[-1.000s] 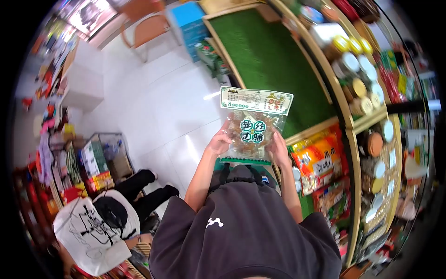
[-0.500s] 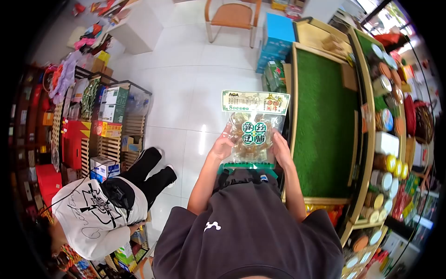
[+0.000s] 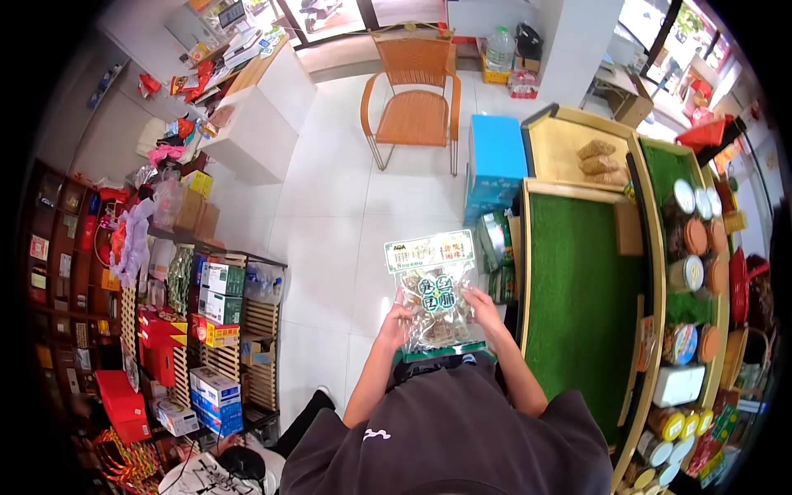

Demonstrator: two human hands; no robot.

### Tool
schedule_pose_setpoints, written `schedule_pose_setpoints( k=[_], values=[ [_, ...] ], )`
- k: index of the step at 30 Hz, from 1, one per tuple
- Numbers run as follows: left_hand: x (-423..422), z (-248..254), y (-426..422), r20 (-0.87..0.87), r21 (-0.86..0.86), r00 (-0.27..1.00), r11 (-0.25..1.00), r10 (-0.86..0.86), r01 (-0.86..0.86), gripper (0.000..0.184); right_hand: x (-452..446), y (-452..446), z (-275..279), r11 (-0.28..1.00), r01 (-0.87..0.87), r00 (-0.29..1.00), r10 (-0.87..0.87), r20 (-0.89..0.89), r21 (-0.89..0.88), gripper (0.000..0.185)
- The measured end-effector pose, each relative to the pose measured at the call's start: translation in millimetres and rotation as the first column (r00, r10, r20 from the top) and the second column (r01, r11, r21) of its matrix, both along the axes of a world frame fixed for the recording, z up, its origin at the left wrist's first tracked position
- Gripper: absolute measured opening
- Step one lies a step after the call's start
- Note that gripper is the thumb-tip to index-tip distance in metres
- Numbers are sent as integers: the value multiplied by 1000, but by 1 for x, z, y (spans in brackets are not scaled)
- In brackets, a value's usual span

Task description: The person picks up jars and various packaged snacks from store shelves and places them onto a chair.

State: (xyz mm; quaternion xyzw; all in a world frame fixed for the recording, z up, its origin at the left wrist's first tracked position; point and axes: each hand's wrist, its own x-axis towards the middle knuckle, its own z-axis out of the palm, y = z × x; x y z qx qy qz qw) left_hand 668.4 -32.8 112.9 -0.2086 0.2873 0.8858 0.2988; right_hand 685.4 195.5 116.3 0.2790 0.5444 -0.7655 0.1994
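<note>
Here's my T-shirt [image 3: 462, 429], dark charcoal and loose, a small white squiggle [image 3: 377, 434] popping out on the front! Short, wide sleeves [image 3: 571, 425], then bare forearms [image 3: 368, 384], bare left hand [image 3: 396, 324], bare right hand [image 3: 482, 312].

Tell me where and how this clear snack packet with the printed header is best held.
Likely by its side edges, coming from left and right together, where the left grip and right grip are now. The clear snack packet is broad and pouch-like, its printed header at the far end, so a two-sided hold should steady it and leave the green lettering uncovered.
</note>
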Motion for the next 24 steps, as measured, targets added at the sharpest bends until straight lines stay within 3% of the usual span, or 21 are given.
schedule_pose_setpoints(
  k=[2,6,8,10,12,16,20,22,24],
  values=[
    [-28,2,7,-26,8,1000,1000,-16,16,80,-36,12,-4,986,-159,987,158,39,41,49],
    [-78,-21,4,-30,40,999,999,-36,37,75,-92,12,-12,989,-142,988,139,68,38,43],
    [-112,-30,3,84,-32,995,998,-46,49,69,-121,7,-24,991,-130,991,129,38,38,42],
    [-152,-48,-5,68,-41,997,999,-24,27,51,-166,-2,-31,996,-81,997,81,11,-29,40],
    [-186,-62,-13,76,-12,996,999,-41,42,52,-199,-1,-69,997,-79,997,79,24,-10,39],
    [-281,-69,-28,53,46,999,999,-11,8,54,-294,-18,-58,989,-126,992,123,35,79,39],
    [-368,-82,-42,-50,-35,999,999,10,-12,63,-384,-32,-59,968,-182,982,188,-16,173,37],
    [-400,-84,-53,-91,-105,994,994,-53,44,62,-414,-32,-60,951,-305,952,306,-7,52,35],
    [-432,-79,-60,-92,-211,993,976,-69,48,61,-447,-43,-59,962,-269,963,269,6,44,34]
  ],
)
